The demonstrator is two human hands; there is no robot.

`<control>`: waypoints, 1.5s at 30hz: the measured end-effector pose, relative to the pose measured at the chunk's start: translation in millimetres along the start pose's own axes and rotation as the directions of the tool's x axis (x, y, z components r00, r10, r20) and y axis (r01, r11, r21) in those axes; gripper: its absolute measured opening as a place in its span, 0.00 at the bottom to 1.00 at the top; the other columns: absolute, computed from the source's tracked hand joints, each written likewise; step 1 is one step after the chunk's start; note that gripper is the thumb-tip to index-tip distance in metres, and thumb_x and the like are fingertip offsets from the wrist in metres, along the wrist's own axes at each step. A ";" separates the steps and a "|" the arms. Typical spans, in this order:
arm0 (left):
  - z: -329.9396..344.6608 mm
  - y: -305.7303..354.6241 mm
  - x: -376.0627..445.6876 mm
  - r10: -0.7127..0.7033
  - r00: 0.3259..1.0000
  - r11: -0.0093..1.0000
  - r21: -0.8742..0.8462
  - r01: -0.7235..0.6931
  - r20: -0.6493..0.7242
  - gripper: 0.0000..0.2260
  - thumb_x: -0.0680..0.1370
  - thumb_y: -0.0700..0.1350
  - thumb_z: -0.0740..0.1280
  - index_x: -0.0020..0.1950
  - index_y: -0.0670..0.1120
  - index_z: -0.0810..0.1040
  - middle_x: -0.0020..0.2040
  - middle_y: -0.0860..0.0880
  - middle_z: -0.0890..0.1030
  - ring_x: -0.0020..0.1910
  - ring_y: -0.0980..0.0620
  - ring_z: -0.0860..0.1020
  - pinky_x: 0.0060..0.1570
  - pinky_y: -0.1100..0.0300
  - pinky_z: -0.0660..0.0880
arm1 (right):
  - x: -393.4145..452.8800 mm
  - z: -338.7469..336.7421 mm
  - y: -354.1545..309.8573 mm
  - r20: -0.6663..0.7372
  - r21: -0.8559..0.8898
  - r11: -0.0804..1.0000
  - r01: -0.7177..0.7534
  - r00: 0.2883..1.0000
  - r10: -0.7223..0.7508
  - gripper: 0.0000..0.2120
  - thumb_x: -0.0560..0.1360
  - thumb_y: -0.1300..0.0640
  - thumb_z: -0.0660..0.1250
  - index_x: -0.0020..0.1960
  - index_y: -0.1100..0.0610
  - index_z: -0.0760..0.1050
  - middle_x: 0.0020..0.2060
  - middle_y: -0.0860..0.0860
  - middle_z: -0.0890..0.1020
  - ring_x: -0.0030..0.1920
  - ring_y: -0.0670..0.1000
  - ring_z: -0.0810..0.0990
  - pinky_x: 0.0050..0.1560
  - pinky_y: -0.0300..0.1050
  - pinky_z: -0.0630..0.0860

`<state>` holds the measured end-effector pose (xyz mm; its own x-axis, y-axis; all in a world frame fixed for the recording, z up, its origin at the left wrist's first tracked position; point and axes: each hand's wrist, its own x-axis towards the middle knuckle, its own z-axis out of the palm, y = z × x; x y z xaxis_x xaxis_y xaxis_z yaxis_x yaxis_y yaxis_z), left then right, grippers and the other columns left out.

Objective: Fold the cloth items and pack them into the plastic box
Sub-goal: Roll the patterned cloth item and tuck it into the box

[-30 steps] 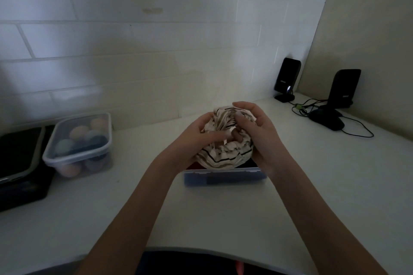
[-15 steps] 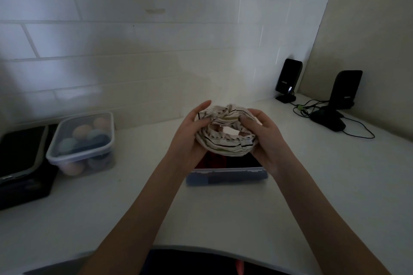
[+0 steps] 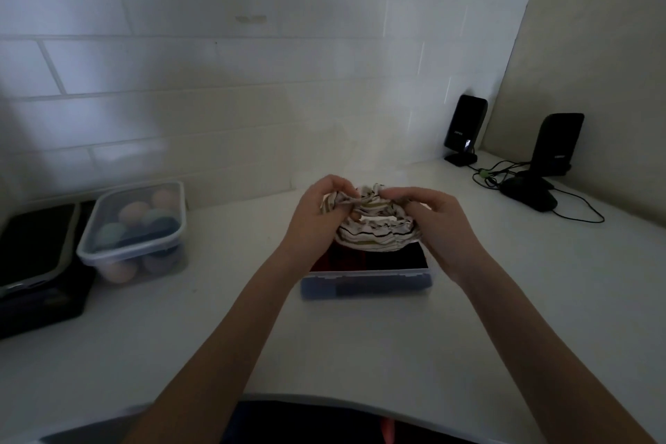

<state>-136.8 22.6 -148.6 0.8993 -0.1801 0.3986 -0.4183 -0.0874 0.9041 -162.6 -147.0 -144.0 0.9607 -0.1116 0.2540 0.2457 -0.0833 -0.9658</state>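
Observation:
A bunched white cloth with dark and olive stripes is held between both hands just above the open plastic box at the middle of the white counter. My left hand pinches its upper left edge, and my right hand grips its right side with curled fingers. Inside the box lie a red cloth on the left and a black cloth on the right, both partly hidden by the striped bundle.
A lidded clear container of pastel balls stands at the left by the tiled wall, next to a black case. Two black speakers, a mouse and cables occupy the back right corner.
Both hands have shifted their hold on the striped cloth, drawing its top edge up and apart. The bundle has risen slightly, showing more of the box's contents.

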 end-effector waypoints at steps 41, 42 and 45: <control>7.3 -6.3 16.9 -0.355 0.755 0.239 0.834 -0.496 0.551 0.20 0.76 0.58 0.61 0.62 0.49 0.75 0.58 0.47 0.80 0.57 0.45 0.76 0.57 0.52 0.65 | 23.1 9.3 -16.9 -0.080 -0.922 -0.338 0.189 0.760 0.645 0.45 0.67 0.38 0.70 0.76 0.49 0.53 0.76 0.50 0.35 0.73 0.63 0.29 0.64 0.80 0.39; 7.4 -6.3 17.7 -0.378 0.748 0.241 0.838 -0.490 0.546 0.20 0.76 0.58 0.60 0.63 0.49 0.74 0.59 0.47 0.79 0.58 0.46 0.75 0.58 0.52 0.65 | 23.5 12.4 -13.9 -0.092 -0.908 -0.369 0.198 0.765 0.637 0.45 0.68 0.38 0.70 0.76 0.50 0.51 0.76 0.51 0.35 0.73 0.63 0.29 0.63 0.80 0.39; 6.3 -8.6 17.3 -0.390 0.739 0.232 0.835 -0.499 0.550 0.17 0.77 0.56 0.59 0.62 0.49 0.74 0.58 0.48 0.79 0.57 0.46 0.75 0.59 0.51 0.63 | 23.6 15.3 -6.6 -0.099 -0.887 -0.411 0.210 0.784 0.613 0.43 0.70 0.39 0.69 0.76 0.50 0.50 0.76 0.52 0.36 0.74 0.60 0.31 0.62 0.80 0.39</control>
<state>-118.4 14.0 -150.4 0.7573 -0.6374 -0.1425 -0.6524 -0.7487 -0.1178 -139.6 -133.9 -132.4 0.8908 -0.2361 -0.3882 -0.0133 -0.8676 0.4971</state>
